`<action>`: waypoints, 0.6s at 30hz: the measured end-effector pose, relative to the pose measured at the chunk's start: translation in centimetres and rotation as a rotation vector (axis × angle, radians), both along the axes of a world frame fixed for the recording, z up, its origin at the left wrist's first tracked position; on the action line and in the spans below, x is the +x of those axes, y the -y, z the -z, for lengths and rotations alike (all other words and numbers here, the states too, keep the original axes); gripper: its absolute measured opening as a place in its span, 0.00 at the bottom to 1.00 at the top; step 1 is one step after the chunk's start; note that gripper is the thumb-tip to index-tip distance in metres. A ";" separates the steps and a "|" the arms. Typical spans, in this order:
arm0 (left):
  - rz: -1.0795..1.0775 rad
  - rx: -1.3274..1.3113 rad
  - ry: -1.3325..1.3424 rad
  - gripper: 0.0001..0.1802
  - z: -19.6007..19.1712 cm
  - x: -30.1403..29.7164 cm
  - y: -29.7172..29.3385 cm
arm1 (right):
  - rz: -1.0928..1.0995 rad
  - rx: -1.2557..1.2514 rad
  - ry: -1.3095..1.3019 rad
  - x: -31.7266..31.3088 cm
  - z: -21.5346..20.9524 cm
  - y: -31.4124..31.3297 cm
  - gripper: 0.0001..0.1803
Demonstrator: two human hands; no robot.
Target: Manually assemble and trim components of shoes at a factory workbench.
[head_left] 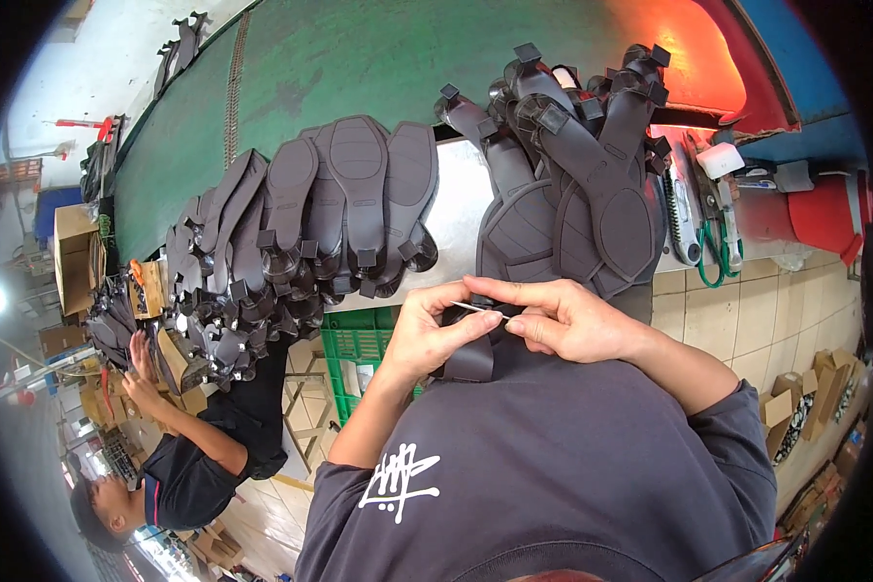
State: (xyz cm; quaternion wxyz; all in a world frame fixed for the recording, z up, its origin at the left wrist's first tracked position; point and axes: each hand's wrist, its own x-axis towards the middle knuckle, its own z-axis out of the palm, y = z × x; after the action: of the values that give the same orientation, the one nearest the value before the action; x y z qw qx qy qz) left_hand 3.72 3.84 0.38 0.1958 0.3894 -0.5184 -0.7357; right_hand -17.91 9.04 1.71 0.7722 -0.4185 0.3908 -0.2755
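Close to my chest, my left hand (432,328) and my right hand (577,325) meet with their fingertips almost touching. Both are closed in a pinch around a thin, pale, stick-like piece (466,307), whose kind I cannot make out. Its right end runs in at my right fingertips. Below my left fingers is a dark, smooth piece (470,364), partly hidden by my hand. Just beyond my hands, heeled shoes with dark soles (626,228) lie piled on the bench, soles up.
More heeled shoes (364,184) lie in a row along the green bench top (310,68). At right are green-handled scissors (713,257) and a cutter knife (684,228), near an orange-glowing box (698,58). A green crate (344,349) is under the bench. A co-worker (199,456) works at left.
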 end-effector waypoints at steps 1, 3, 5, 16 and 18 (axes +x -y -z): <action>0.019 -0.001 0.015 0.10 0.1 0.1 0.0 | 0.001 0.000 0.000 0.0 0.0 0.0 0.31; 0.020 -0.010 0.014 0.10 0.0 0.0 0.0 | 0.000 0.045 0.038 -0.1 0.2 -0.1 0.31; 0.022 -0.019 0.013 0.10 -0.2 -0.1 0.0 | 0.004 0.053 0.059 -0.1 0.4 -0.3 0.30; 0.040 -0.380 -0.018 0.10 0.9 -0.1 -0.3 | 0.021 0.224 0.203 0.0 0.5 -1.4 0.28; 0.033 -0.394 -0.033 0.11 0.8 -0.4 -0.5 | 0.036 0.255 0.256 0.0 0.7 -1.8 0.28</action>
State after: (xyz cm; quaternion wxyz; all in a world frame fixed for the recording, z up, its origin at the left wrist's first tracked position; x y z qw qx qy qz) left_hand 3.35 4.34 -0.40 0.2647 0.3230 -0.6553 -0.6294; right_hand -17.91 10.81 1.02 0.8574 -0.2718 0.3283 -0.2886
